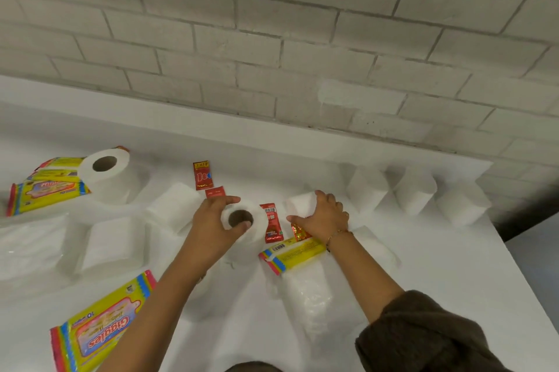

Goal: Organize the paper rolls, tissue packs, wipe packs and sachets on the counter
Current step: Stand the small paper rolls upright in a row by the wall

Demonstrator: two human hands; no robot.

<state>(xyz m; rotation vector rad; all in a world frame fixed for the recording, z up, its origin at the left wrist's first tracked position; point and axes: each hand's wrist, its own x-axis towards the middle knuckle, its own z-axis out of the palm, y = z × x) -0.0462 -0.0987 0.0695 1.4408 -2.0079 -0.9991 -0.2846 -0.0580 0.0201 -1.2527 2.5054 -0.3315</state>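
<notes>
My left hand (211, 220) grips a white paper roll (254, 229) standing on end at the counter's middle, thumb at its core hole. My right hand (325, 215) rests with curled fingers on a white tissue pack (299, 200), above a small red-gold sachet (298, 232) and a yellow wipe pack (292, 255). A red sachet (272, 221) lies between my hands. Two more red sachets (202, 175) (215, 191) lie farther back. Another roll (106, 172) stands at the far left beside stacked yellow wipe packs (45, 190). A further wipe pack (99, 323) lies near the front left.
Three white tissue packs (367, 187) (414, 190) (459, 205) stand in a row at the back right. More white tissue packs (174, 205) (106, 241) lie left of my arm, and a clear-wrapped pack (311, 302) lies under my right forearm. The counter's right edge (508, 238) drops off; a brick wall (272, 38) stands behind.
</notes>
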